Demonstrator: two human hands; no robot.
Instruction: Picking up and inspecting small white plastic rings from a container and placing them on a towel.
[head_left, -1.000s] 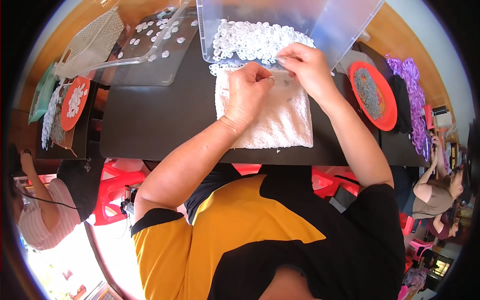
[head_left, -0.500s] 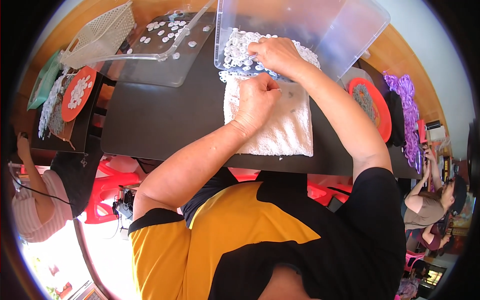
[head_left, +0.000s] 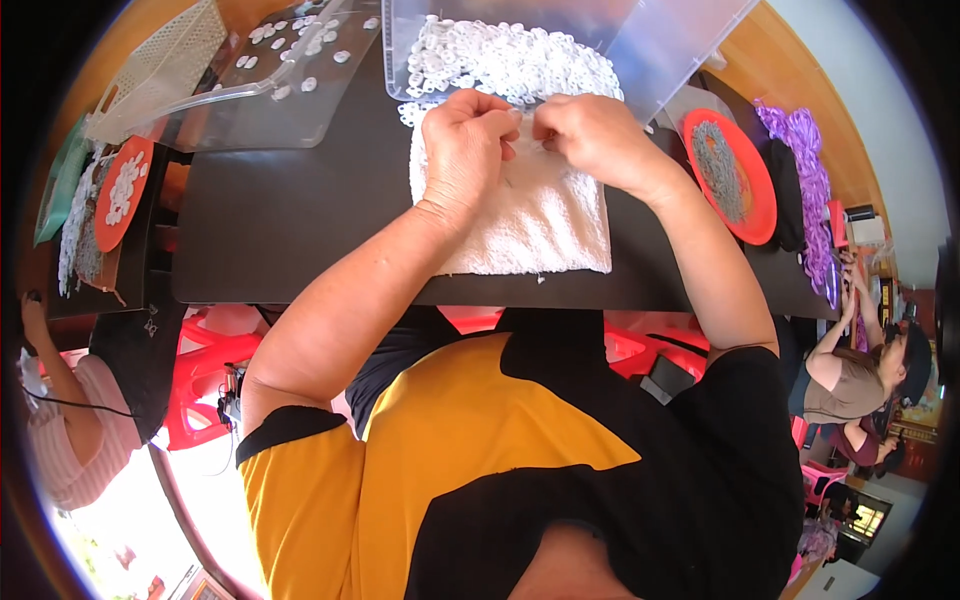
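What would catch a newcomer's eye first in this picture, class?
Probably the heap of small white pieces in the clear bin at top centre. Just below, the left hand and right hand are close together over a pale towel. At right, the purple bundle and red plate also stand out.

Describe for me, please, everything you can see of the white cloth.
The white cloth looks like fluffy terry towelling, roughly square and slightly rumpled. It lies spread on the dark table, its far edge near the clear bin. The left hand and right hand partly cover it; whether they touch it is unclear.
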